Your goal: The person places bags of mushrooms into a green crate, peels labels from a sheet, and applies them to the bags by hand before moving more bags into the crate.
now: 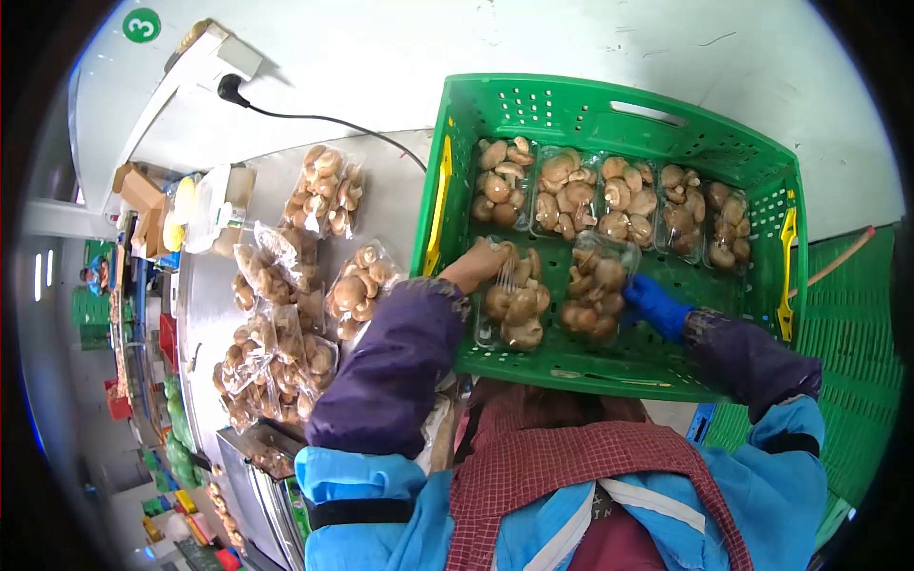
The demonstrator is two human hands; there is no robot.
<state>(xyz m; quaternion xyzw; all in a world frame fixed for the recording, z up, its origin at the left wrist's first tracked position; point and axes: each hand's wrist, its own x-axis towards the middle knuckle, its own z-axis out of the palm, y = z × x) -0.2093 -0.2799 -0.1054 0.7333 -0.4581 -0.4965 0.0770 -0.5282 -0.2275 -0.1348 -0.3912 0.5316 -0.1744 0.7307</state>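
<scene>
Plastic pack (516, 309), touching left hand (479, 264) — in crate (609, 119)

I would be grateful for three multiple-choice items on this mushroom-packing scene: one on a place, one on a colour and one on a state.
1. Where do the loose packs outside the green crate lie?
A) on the metal table left of the crate
B) on the floor
C) stacked on the crate's rim

2. What colour is the glove on the right hand?
A) red
B) blue
C) white

3. How is the left hand?
A) gloved, away from the crate
B) bare, on a near-row pack inside the crate
C) holding a plug

Answers:
1 A, since the loose packs lie heaped on the metal table beside the crate.
2 B, since the glove is plainly blue.
3 B, since the left hand shows no glove and its fingers lie on the near-row pack.
</scene>
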